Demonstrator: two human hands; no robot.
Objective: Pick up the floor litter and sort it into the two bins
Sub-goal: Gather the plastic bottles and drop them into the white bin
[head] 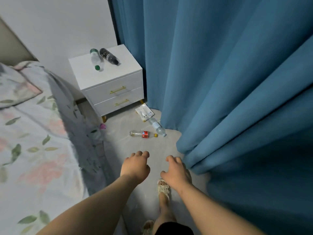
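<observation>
On the pale floor ahead lies a clear bottle with a red label and yellow cap (143, 134). Beside it, closer to the curtain, lies a clear water bottle (157, 127), and behind that a white plastic wrapper (144, 112) by the nightstand's leg. A small pink scrap (102, 126) sits at the foot of the bed. My left hand (135, 166) and my right hand (176, 172) are stretched forward above the floor, both empty with fingers loosely curled and apart, short of the bottles. No bin is in view.
A white nightstand (108, 78) stands in the corner with two bottles lying on top (96, 60) (109, 56). A bed with a floral cover (33, 141) fills the left. A blue curtain (220, 82) hangs on the right, leaving a narrow floor strip. My sandalled foot (163, 189) is below my right hand.
</observation>
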